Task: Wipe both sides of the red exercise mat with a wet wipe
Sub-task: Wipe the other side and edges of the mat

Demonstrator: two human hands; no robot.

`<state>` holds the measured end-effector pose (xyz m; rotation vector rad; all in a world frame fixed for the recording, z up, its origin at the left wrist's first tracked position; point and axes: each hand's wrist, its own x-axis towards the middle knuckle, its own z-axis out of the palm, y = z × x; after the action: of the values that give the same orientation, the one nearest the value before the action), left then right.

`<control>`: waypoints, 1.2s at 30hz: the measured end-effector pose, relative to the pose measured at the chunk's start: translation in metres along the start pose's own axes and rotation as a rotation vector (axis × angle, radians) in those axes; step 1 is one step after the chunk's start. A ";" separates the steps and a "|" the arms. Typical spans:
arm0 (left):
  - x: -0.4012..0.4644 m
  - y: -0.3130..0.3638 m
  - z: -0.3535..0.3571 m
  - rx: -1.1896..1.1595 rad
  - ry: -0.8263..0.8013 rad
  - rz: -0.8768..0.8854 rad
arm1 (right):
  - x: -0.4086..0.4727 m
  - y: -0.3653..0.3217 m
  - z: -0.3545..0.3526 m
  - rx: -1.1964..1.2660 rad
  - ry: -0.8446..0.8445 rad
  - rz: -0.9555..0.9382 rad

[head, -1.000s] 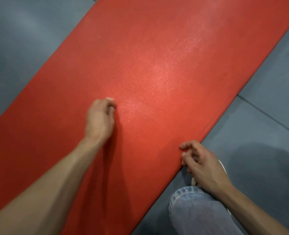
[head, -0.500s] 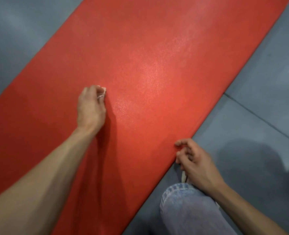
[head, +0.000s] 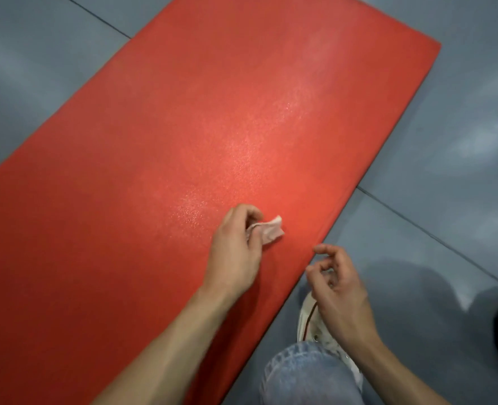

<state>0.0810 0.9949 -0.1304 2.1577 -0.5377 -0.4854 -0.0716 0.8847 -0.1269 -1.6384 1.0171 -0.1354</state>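
Head view: I see the red exercise mat (head: 183, 171) lying flat on grey floor (head: 446, 141), running from 7 to 1 o'clock. My left hand (head: 236, 252) pinches a crumpled wet wipe (head: 268, 232) on the mat. At 5 o'clock, my right hand (head: 338, 290) hovers by the mat's edge, fingers loosely curled, holding nothing.
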 end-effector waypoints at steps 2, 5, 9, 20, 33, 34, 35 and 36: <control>0.005 0.001 -0.009 -0.128 -0.087 -0.147 | 0.000 -0.002 0.011 -0.072 -0.072 -0.099; -0.003 0.004 -0.015 -0.323 -0.362 -0.274 | 0.005 -0.002 0.025 -0.198 -0.176 -0.234; -0.002 -0.006 -0.036 -0.150 -0.538 -0.080 | 0.017 0.001 0.034 -0.361 -0.208 -0.348; 0.045 -0.043 -0.068 0.178 -0.206 0.021 | 0.047 0.005 0.008 -0.696 0.076 -0.347; 0.084 -0.027 -0.042 0.295 -0.360 0.013 | 0.057 0.010 0.007 -0.979 -0.193 -0.688; 0.092 -0.025 -0.040 0.321 -0.370 0.023 | 0.060 0.015 0.002 -1.014 -0.234 -0.777; 0.095 -0.023 -0.039 0.341 -0.379 0.022 | 0.061 0.017 -0.003 -1.043 -0.275 -0.868; 0.101 -0.020 -0.039 0.355 -0.386 0.023 | 0.067 0.018 -0.009 -1.068 -0.312 -0.947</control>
<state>0.1886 0.9772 -0.1399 2.3992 -0.9177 -0.8560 -0.0450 0.8339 -0.1660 -2.8992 -0.0941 0.0644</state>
